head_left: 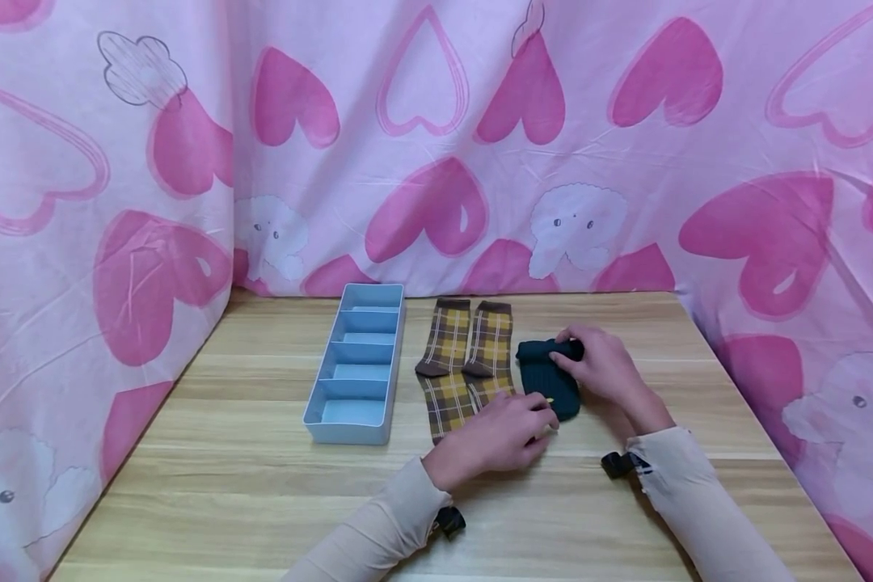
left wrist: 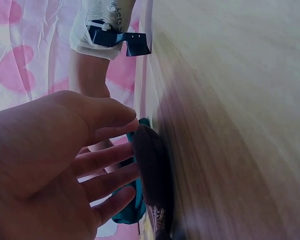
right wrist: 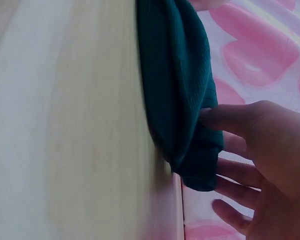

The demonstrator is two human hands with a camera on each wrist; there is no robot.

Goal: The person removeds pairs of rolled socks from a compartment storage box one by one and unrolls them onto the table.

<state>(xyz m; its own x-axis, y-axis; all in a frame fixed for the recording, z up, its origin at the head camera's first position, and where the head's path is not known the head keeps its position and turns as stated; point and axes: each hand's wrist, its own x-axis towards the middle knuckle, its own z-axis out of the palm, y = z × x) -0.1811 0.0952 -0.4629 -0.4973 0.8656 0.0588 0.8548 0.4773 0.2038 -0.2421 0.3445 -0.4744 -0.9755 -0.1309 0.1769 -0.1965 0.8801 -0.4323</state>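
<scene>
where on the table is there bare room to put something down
Bare table lies between the blue tray and left curtain, and from the right grip to the table's right edge. Crowded: right of the tray, where plaid socks, green bundle and left grip cluster.

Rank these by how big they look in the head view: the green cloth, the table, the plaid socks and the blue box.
1. Table
2. Blue box and plaid socks: too alike to rank, as the left hand covers part of the socks
3. Green cloth
</scene>
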